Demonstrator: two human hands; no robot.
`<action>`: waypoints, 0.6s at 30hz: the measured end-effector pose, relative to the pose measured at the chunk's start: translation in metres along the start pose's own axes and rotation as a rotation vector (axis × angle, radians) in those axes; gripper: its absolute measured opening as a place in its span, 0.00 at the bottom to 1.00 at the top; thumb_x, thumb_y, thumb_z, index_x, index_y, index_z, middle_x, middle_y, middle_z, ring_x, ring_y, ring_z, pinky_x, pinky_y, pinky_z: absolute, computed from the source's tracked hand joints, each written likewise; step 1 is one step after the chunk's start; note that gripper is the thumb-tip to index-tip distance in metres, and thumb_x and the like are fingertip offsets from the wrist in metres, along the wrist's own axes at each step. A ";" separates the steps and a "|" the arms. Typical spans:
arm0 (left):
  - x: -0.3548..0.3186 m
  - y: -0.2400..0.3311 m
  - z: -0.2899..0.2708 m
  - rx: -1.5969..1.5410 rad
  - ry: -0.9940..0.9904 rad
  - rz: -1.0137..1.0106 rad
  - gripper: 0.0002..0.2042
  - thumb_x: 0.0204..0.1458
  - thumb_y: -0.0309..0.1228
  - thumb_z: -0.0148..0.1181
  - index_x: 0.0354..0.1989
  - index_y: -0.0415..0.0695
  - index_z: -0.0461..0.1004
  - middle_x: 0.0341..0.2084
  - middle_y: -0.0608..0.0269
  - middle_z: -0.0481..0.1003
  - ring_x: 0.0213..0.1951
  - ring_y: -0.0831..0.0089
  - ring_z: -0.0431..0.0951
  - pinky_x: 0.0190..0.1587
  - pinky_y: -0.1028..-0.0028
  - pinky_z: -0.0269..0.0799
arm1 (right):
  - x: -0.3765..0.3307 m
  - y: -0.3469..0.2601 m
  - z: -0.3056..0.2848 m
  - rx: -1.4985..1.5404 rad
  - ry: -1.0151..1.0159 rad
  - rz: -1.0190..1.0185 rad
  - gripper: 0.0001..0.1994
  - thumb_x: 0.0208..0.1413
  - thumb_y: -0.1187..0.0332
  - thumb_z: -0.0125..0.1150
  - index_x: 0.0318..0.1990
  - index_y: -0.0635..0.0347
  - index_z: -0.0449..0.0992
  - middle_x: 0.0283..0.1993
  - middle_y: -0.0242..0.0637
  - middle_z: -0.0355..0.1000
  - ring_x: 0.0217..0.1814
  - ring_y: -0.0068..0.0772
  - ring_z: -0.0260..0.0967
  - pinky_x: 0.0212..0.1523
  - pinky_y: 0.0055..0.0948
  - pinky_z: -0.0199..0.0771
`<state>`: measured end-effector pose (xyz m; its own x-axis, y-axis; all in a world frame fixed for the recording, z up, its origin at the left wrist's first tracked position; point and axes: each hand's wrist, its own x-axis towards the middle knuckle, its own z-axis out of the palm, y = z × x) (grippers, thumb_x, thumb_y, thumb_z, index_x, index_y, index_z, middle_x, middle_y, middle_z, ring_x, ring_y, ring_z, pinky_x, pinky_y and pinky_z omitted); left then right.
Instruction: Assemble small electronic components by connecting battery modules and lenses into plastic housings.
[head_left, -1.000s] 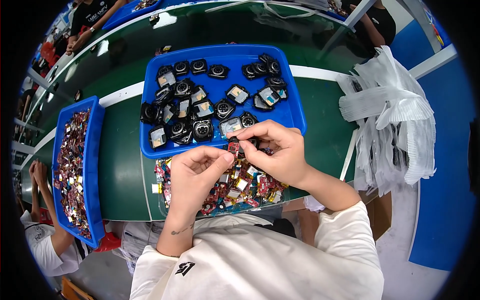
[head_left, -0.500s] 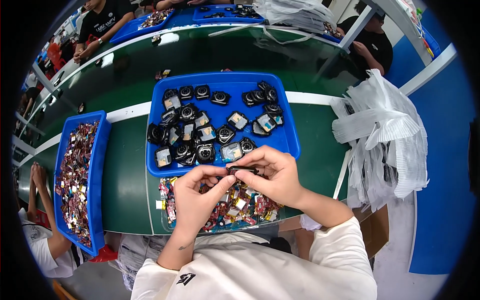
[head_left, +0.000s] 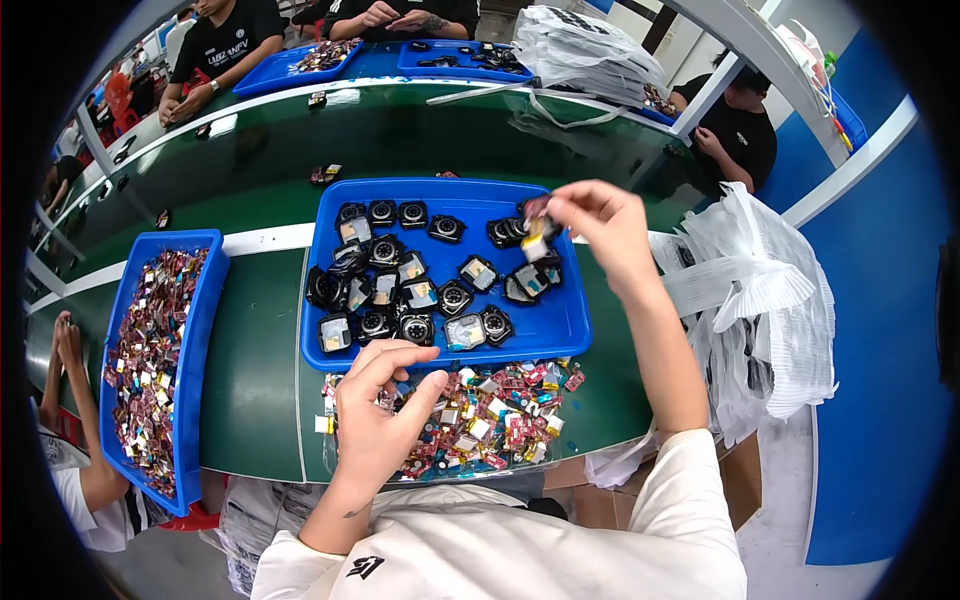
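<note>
Right hand (head_left: 600, 225) pinched on small black square module (head_left: 535, 228), above blue plastic tray (head_left: 560, 330); lower gently, clear of neighbours; left hand (head_left: 375, 420) loosely curled, empty, over foil-wrapped parts pile (head_left: 490, 410).

Cream-white short-sleeved top, small dark logo patch at the chest near the left sleeve, loose sleeves ending around the elbows, forearms bare, left hand (head_left: 378, 420) bare, right hand (head_left: 600, 225) bare, small dark mark on the left wrist
</note>
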<state>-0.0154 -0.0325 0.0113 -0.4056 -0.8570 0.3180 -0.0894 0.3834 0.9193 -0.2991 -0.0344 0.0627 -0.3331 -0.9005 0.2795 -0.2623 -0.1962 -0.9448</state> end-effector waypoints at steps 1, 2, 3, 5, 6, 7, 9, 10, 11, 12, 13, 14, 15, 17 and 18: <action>-0.001 0.000 -0.003 -0.036 0.000 -0.010 0.09 0.43 0.24 0.66 0.34 0.41 0.79 0.32 0.64 0.75 0.28 0.78 0.68 0.29 0.80 0.63 | 0.020 0.013 -0.016 -0.150 0.151 0.005 0.09 0.52 0.68 0.64 0.37 0.64 0.78 0.31 0.30 0.76 0.31 0.15 0.70 0.30 0.16 0.65; -0.002 0.000 -0.005 -0.070 0.002 -0.024 0.08 0.43 0.24 0.65 0.34 0.40 0.79 0.32 0.63 0.76 0.29 0.77 0.69 0.30 0.80 0.64 | 0.039 0.025 -0.030 -0.216 0.268 0.069 0.10 0.51 0.67 0.65 0.37 0.63 0.79 0.30 0.29 0.76 0.29 0.15 0.69 0.29 0.15 0.64; -0.002 0.001 -0.007 -0.065 0.010 -0.002 0.06 0.44 0.22 0.64 0.33 0.39 0.79 0.31 0.62 0.76 0.29 0.77 0.71 0.31 0.80 0.65 | 0.057 0.043 -0.046 -0.268 0.354 0.075 0.10 0.50 0.66 0.65 0.36 0.62 0.80 0.29 0.28 0.75 0.28 0.15 0.68 0.27 0.16 0.63; -0.004 -0.001 -0.010 -0.058 0.008 0.005 0.06 0.45 0.22 0.64 0.33 0.39 0.79 0.30 0.61 0.76 0.29 0.77 0.71 0.31 0.80 0.66 | 0.084 0.085 -0.075 -0.504 0.502 0.194 0.09 0.47 0.64 0.66 0.32 0.61 0.81 0.24 0.29 0.74 0.23 0.16 0.68 0.23 0.18 0.62; -0.005 0.000 -0.012 -0.055 0.002 0.018 0.06 0.45 0.22 0.63 0.32 0.39 0.79 0.30 0.60 0.76 0.30 0.77 0.72 0.32 0.80 0.66 | 0.092 0.110 -0.093 -0.490 0.549 0.255 0.10 0.45 0.63 0.67 0.30 0.61 0.82 0.21 0.30 0.73 0.22 0.17 0.67 0.22 0.18 0.63; -0.006 -0.002 -0.013 -0.044 0.013 0.015 0.05 0.45 0.22 0.63 0.32 0.39 0.79 0.28 0.60 0.76 0.29 0.77 0.72 0.31 0.80 0.66 | 0.096 0.117 -0.094 -0.498 0.580 0.361 0.09 0.45 0.64 0.68 0.29 0.62 0.82 0.22 0.31 0.74 0.21 0.18 0.68 0.22 0.18 0.65; -0.008 -0.002 -0.016 -0.024 -0.001 -0.015 0.05 0.45 0.22 0.64 0.31 0.39 0.79 0.28 0.61 0.76 0.28 0.78 0.72 0.31 0.80 0.66 | 0.101 0.136 -0.100 -0.505 0.602 0.476 0.09 0.45 0.65 0.68 0.29 0.62 0.82 0.22 0.32 0.74 0.21 0.18 0.68 0.21 0.18 0.67; -0.009 -0.002 -0.017 -0.012 -0.023 -0.037 0.04 0.45 0.22 0.64 0.31 0.38 0.79 0.27 0.61 0.76 0.28 0.78 0.72 0.30 0.80 0.66 | 0.100 0.145 -0.105 -0.506 0.604 0.496 0.08 0.45 0.67 0.68 0.28 0.63 0.82 0.22 0.33 0.74 0.21 0.19 0.69 0.21 0.18 0.69; -0.009 -0.002 -0.018 -0.043 -0.030 -0.048 0.03 0.46 0.23 0.64 0.30 0.38 0.80 0.26 0.62 0.76 0.26 0.79 0.71 0.29 0.81 0.66 | 0.100 0.154 -0.110 -0.507 0.608 0.517 0.08 0.45 0.68 0.68 0.28 0.64 0.82 0.23 0.33 0.75 0.21 0.19 0.70 0.21 0.18 0.71; -0.009 -0.002 -0.018 -0.079 -0.032 -0.062 0.03 0.47 0.23 0.63 0.30 0.38 0.80 0.26 0.63 0.76 0.26 0.81 0.71 0.28 0.82 0.65 | 0.101 0.158 -0.110 -0.447 0.623 0.491 0.08 0.45 0.70 0.68 0.30 0.66 0.81 0.25 0.35 0.76 0.21 0.20 0.71 0.22 0.17 0.72; -0.008 -0.003 -0.018 -0.074 -0.043 -0.063 0.03 0.47 0.23 0.63 0.30 0.38 0.80 0.26 0.63 0.76 0.26 0.81 0.71 0.28 0.82 0.65 | 0.101 0.160 -0.114 -0.415 0.627 0.458 0.10 0.46 0.68 0.67 0.33 0.65 0.81 0.26 0.35 0.76 0.22 0.21 0.72 0.23 0.18 0.73; -0.008 -0.004 -0.017 -0.071 -0.057 -0.064 0.03 0.48 0.23 0.63 0.30 0.39 0.80 0.26 0.64 0.76 0.25 0.82 0.70 0.28 0.82 0.65 | 0.097 0.164 -0.120 -0.385 0.633 0.425 0.11 0.47 0.66 0.67 0.35 0.65 0.81 0.27 0.35 0.76 0.23 0.22 0.73 0.24 0.19 0.74; -0.008 -0.004 -0.016 -0.063 -0.055 -0.072 0.03 0.49 0.25 0.63 0.30 0.39 0.80 0.25 0.64 0.77 0.25 0.80 0.71 0.28 0.81 0.65 | 0.091 0.162 -0.117 -0.593 0.618 0.358 0.12 0.49 0.64 0.65 0.37 0.64 0.81 0.29 0.36 0.77 0.26 0.23 0.74 0.27 0.20 0.74; -0.006 -0.010 -0.015 0.040 -0.055 -0.012 0.04 0.49 0.26 0.63 0.30 0.39 0.80 0.25 0.63 0.77 0.25 0.78 0.71 0.29 0.79 0.65 | 0.077 0.124 -0.092 -0.832 0.569 0.244 0.14 0.49 0.61 0.60 0.38 0.61 0.81 0.37 0.42 0.78 0.42 0.41 0.76 0.46 0.32 0.72; -0.005 -0.013 -0.014 0.137 -0.051 0.067 0.05 0.49 0.27 0.63 0.30 0.39 0.80 0.25 0.63 0.77 0.25 0.77 0.71 0.29 0.78 0.64 | 0.061 0.105 -0.080 -0.785 0.519 0.086 0.13 0.50 0.63 0.60 0.39 0.61 0.80 0.36 0.42 0.78 0.41 0.37 0.77 0.43 0.30 0.73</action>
<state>0.0005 -0.0382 0.0007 -0.4602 -0.8107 0.3619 -0.1826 0.4853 0.8550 -0.4195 -0.0794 -0.0060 -0.6915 -0.5773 0.4341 -0.6899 0.3500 -0.6336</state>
